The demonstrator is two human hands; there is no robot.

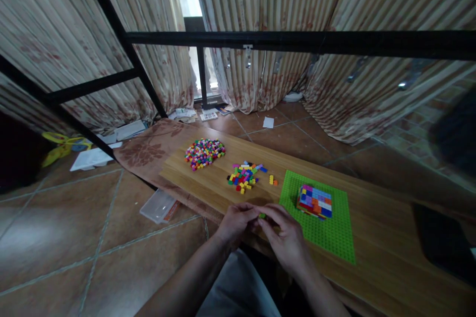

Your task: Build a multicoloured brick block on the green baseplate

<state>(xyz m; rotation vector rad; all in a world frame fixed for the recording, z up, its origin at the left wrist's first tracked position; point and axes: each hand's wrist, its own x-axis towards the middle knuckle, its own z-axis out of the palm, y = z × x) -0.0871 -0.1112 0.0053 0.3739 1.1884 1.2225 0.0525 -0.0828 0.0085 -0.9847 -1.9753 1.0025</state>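
Note:
Close together at the near edge of the wooden table [375,228], my left hand [238,223] and my right hand [282,230] meet at the fingertips. Between them is a small green toy brick [262,216], pinched by both hands. Just right of my right hand lies a green studded baseplate [334,240]. On it stands a block built of multicoloured bricks [315,202]. Beyond my hands is a loose pile of larger toy bricks [245,176], and a yellow and orange pair [273,180] lies beside it.
A heap of tiny coloured bricks [204,152] sits at the table's far left. A dark flat object [442,237] lies at the right end. A clear plastic box [159,205] is on the tiled floor. A black metal frame [297,39] crosses before the curtains.

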